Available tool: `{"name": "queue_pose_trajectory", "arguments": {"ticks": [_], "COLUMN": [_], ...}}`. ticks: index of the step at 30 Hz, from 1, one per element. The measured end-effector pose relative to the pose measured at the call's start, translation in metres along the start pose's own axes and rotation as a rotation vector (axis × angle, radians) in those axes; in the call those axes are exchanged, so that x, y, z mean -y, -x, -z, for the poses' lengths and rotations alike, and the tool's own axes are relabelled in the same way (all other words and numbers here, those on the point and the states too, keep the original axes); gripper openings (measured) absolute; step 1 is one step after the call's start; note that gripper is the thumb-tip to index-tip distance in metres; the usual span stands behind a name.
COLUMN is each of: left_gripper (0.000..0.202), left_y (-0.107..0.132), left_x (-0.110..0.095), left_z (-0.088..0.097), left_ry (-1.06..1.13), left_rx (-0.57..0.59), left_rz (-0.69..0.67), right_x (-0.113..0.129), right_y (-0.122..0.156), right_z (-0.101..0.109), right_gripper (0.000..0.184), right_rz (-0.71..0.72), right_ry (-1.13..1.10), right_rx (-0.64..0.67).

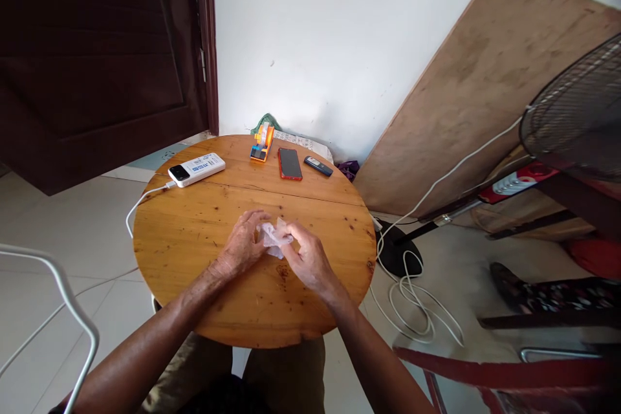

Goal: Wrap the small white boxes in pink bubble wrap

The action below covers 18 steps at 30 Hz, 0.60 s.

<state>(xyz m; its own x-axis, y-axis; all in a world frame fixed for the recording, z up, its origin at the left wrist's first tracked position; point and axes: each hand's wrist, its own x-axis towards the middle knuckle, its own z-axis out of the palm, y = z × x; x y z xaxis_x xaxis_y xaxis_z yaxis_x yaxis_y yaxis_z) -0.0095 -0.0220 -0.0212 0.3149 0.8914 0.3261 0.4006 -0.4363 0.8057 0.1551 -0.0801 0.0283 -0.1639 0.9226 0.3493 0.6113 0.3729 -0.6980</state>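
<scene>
Both of my hands rest on the round wooden table (194, 239) near its middle. My left hand (242, 244) and my right hand (306, 257) each pinch a small crumpled piece of clear plastic wrap (272, 236) held between them. The fingers of both hands are curled round its edges. What the wrap contains is too small to make out.
At the table's far side lie a white power bank (196, 169) with a cable, an orange-and-blue gadget (262, 143), a red-cased phone (290, 163) and a small dark phone (318, 166). A fan (577, 116), a leaning board (480, 90) and coiled white cable (412, 297) stand to the right.
</scene>
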Motion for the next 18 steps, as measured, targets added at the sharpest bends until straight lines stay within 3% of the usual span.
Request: {"name": "queue_pose_trajectory", "arguments": {"ticks": [2, 5, 9, 12, 18], "left_gripper": [0.025, 0.018, 0.038, 0.058, 0.058], "left_y": [-0.001, 0.000, 0.007, 0.013, 0.013], "left_x": [-0.001, -0.008, -0.018, -0.015, 0.010], "left_z": [0.003, 0.013, 0.038, 0.050, 0.030], "left_ry": [0.046, 0.076, 0.062, -0.021, -0.062], "left_rx": [0.043, 0.136, 0.316, 0.380, 0.322], "left_rz": [-0.008, 0.017, -0.040, -0.088, -0.200], "right_x": [-0.003, -0.007, -0.008, -0.010, -0.018], "right_y": [0.009, 0.018, 0.025, 0.027, 0.027], "right_z": [-0.006, -0.013, -0.017, -0.020, -0.025], "right_gripper": [0.018, 0.021, 0.019, 0.018, 0.034], "right_rz": [0.074, 0.193, 0.288, 0.313, 0.324], "right_ry": [0.059, 0.131, 0.201, 0.276, 0.395], "right_rx": [-0.024, -0.069, -0.098, -0.081, -0.055]}}
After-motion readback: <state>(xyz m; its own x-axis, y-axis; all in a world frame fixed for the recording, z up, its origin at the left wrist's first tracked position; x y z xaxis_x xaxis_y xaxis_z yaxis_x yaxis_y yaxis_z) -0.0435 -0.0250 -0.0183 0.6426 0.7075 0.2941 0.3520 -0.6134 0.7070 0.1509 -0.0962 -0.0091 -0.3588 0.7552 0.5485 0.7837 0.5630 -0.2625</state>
